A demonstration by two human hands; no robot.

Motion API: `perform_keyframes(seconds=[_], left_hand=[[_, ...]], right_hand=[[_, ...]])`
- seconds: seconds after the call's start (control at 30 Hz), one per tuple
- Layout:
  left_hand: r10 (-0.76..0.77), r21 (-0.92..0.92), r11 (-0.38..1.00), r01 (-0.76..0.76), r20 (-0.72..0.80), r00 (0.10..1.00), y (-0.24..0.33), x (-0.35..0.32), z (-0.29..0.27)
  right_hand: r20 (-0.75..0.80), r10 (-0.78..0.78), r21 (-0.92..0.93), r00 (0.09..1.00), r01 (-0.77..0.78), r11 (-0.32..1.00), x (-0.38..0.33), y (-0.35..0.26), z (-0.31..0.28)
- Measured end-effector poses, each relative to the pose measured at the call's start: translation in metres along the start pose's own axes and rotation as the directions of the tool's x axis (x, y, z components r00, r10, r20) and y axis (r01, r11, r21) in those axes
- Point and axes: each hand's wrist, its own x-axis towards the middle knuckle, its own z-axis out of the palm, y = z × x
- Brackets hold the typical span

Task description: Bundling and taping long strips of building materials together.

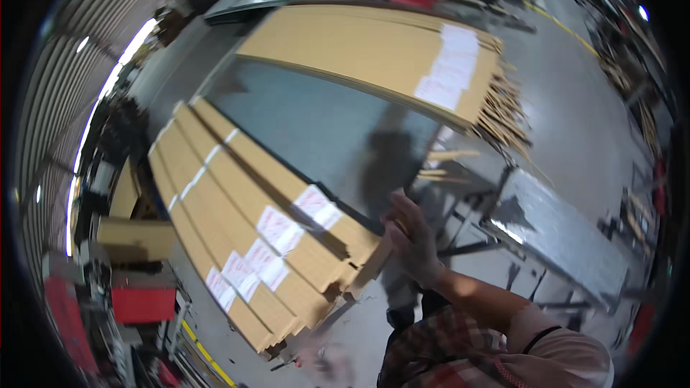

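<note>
Strapped cardboard stacks [228,194] slant lengthwise from upper left toward the half-curled right hand [413,239], whose hold I cannot tell.

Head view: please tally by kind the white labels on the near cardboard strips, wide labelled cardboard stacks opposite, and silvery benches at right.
White labels on the near cardboard strips: 5
Wide labelled cardboard stack: 1
Silvery bench: 1
Total: 7
</note>
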Motion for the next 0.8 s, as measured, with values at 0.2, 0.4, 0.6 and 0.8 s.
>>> perform_keyframes(seconds=[0.2,0.4,0.6,0.8], left_hand=[[-0.377,0.181,0.922,0.344,0.627,0.682,-0.142,-0.053,0.118],[-0.419,0.33,0.894,0.303,0.379,0.825,-0.399,0.003,0.205],[-0.284,0.62,0.757,-0.206,0.596,0.751,-0.565,0.148,0.247],[-0.096,0.703,0.557,-0.441,0.583,0.807,-0.651,0.218,0.247]], right_hand=[[0.203,0.9,0.312,0.385,-0.897,0.313,-0.177,0.063,-0.074],[-0.199,0.444,-0.258,0.874,-0.484,0.836,-0.392,0.308,-0.103],[-0.268,0.862,-0.005,0.431,-0.895,0.446,-0.372,0.323,-0.157],[-0.199,0.695,-0.729,0.691,-0.578,0.366,-0.335,0.365,-0.163]])
